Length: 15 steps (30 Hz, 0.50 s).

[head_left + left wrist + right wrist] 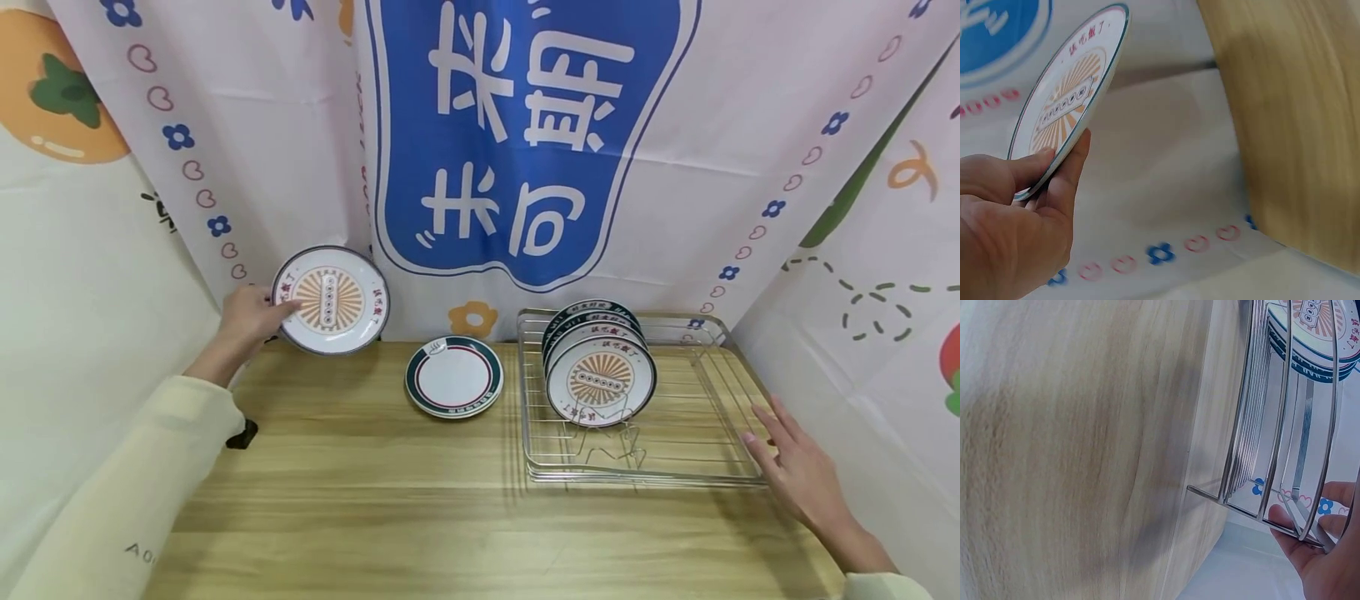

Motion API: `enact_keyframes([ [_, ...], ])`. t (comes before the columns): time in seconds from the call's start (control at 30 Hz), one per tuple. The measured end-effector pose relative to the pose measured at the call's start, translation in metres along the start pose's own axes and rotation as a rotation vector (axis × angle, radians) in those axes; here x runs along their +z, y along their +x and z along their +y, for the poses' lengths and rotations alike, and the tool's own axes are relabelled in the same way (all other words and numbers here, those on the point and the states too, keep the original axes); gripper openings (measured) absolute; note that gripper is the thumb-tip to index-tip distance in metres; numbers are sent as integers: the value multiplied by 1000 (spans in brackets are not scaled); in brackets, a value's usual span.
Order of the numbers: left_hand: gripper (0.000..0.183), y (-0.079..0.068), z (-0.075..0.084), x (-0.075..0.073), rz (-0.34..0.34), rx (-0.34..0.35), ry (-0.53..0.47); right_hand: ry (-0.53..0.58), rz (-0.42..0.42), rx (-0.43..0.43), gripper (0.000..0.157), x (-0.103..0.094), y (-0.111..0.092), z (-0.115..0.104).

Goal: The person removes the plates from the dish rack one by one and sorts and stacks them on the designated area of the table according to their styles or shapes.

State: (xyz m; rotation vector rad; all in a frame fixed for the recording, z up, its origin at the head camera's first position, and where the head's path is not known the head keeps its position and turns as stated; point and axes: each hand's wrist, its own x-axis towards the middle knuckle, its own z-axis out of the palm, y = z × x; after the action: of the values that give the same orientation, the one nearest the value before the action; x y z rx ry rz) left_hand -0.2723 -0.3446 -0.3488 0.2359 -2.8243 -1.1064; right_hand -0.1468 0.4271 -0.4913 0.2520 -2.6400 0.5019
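My left hand [255, 318] pinches the left rim of a white plate [330, 300] with an orange sunburst print, held raised and tilted at the back left. In the left wrist view, the thumb lies on the plate's front and the fingers behind it. At the right, my right hand [804, 471] holds the right side of a wire dish rack [705, 479]. The right wrist view has its thumb and fingers around the end wires. Several plates [600, 382] stand on edge in the rack's left part, a sunburst plate foremost and green-rimmed ones behind.
Between the raised plate and the rack, green-rimmed white plates [454, 377] lie stacked flat on the wooden table [360, 517]. Close behind hangs a printed cloth [300, 150]. A small black object [242, 434] is at the table's left edge, beside the left sleeve.
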Motion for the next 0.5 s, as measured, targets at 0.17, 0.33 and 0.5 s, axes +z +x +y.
enact_keyframes([
  [0.17,38,2,-29,-1,-65,-82,-42,-8,-8,3,52,0,0,-1],
  [0.33,34,3,-56,8,-123,-178,-103,-2,-26,14,52,-2,-1,-3],
  [0.5,32,3,-78,14,-194,-278,-185,1,-27,18,52,-2,-1,-2],
])
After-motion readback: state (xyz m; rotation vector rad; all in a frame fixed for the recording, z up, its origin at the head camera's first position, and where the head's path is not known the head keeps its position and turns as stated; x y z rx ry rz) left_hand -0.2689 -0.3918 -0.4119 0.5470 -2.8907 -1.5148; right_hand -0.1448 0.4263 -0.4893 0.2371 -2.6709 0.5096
